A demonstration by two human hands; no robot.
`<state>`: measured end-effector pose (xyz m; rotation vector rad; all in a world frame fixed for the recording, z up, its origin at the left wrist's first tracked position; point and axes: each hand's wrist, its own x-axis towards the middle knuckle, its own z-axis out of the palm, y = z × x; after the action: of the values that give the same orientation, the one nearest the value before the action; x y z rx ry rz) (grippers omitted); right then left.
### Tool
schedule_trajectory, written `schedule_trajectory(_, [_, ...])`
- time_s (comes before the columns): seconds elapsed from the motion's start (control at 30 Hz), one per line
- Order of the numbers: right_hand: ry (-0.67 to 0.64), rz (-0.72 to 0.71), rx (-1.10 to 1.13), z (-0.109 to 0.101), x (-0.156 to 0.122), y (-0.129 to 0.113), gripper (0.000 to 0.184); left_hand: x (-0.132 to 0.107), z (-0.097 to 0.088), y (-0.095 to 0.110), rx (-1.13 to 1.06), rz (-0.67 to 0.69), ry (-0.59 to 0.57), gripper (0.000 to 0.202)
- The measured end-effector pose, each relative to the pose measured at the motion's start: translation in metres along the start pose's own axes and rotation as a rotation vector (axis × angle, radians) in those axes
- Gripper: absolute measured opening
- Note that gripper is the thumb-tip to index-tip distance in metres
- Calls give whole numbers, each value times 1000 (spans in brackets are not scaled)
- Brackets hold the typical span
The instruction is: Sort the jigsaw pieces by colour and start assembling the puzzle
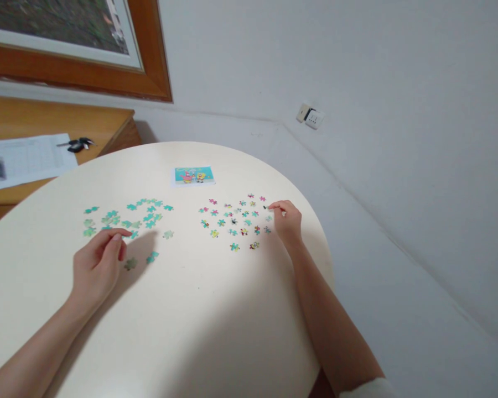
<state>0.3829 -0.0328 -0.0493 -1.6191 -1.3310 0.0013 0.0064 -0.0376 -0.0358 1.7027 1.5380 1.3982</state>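
- Cream round counter (pixel 199 331) carries everything.
- Left hand (pixel 96 264) lies half curled beside the teal pieces (pixel 126 216); whether it holds one, I cannot tell.
- Right hand (pixel 288 221) pinches a tiny piece (pixel 267 207) at the far edge of the colourful scatter (pixel 236 221): probably light, thin, stiffish card, best nipped by its edges.

Two bare arms reach forward from the bottom edge. The left forearm (pixel 33 348) angles in from the lower-left corner, and the left hand (pixel 95 265) is palm down, its fingers loosely curled and the thumb tip meeting the forefinger. The right forearm (pixel 323 315) stretches farther out, and the right hand (pixel 288 221) points leftward, its fingertips (pixel 276 207) pinched tightly together.
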Motion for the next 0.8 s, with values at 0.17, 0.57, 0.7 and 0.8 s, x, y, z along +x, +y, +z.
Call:
schedule_trajectory(0.17, [-37,66,27,0,-1,-3,25,0,0,0,7,-19,9,22])
schedule_trajectory(0.57, [-81,70,111,7,-2,-6,28,0,1,7,-1,1,18,20])
schedule_trajectory(0.7, [-84,80,120,8,-3,-6,29,0,0,8,7,-3,22,20])
schedule_trajectory(0.8, [-87,96,107,8,-4,-4,31,0,0,8,11,-5,21,21])
